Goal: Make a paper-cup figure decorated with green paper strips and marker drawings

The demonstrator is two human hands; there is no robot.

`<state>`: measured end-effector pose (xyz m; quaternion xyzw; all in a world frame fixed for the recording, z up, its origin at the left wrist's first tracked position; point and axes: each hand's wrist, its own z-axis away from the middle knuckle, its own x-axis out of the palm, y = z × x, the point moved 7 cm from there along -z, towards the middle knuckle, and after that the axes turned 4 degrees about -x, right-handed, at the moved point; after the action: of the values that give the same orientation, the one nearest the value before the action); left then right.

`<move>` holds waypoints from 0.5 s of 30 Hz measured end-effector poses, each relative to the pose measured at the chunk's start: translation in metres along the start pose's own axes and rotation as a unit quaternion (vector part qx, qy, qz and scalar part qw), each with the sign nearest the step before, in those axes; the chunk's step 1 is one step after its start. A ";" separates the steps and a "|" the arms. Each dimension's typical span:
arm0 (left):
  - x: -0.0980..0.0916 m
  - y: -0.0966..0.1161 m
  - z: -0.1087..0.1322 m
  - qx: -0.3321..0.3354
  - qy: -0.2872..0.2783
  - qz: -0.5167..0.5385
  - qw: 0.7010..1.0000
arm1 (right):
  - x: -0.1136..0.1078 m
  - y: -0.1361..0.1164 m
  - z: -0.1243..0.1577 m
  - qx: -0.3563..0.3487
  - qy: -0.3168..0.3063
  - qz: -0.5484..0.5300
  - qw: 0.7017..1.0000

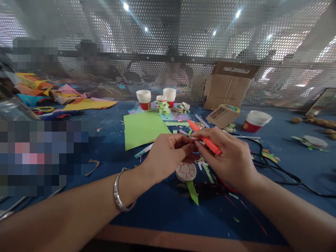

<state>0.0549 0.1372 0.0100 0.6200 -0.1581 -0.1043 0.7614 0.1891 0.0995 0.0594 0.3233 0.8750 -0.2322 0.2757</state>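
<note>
My right hand (pixel 228 157) is closed round a red marker pen (pixel 206 139) whose tip points up and to the left. My left hand (pixel 168 154) meets it at the centre, fingers pinched on something small that I cannot make out. Just below the hands a round white paper disc (pixel 186 171) with red lines lies on the blue table (pixel 162 206), with a green paper strip (pixel 193 192) under it. A silver bangle (pixel 119 192) is on my left wrist.
A green paper sheet (pixel 143 129) lies behind my hands, with a white pen (pixel 143 151) beside it. Paper cups (pixel 144 99), a cup stack (pixel 256 120), a cardboard box (pixel 228 87) and a tape roll (pixel 231 108) stand farther back. A black cable (pixel 278 169) runs to the right. Coloured paper (pixel 86 104) is piled at the left.
</note>
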 end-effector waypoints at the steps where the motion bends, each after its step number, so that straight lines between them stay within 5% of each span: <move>1: 0.001 0.000 0.000 0.001 -0.002 0.001 1.000 | 0.000 0.000 0.000 0.001 0.000 0.003 1.000; 10: 0.002 0.007 0.002 0.039 -0.003 -0.066 0.997 | 0.000 -0.007 -0.001 -0.014 0.013 -0.001 1.000; 15: -0.001 0.004 0.001 -0.008 0.012 -0.055 0.998 | -0.004 0.002 0.001 0.025 0.054 -0.018 0.998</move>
<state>0.0533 0.1372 0.0141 0.6231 -0.1140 -0.1395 0.7611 0.1928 0.0986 0.0609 0.3264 0.8881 -0.2413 0.2158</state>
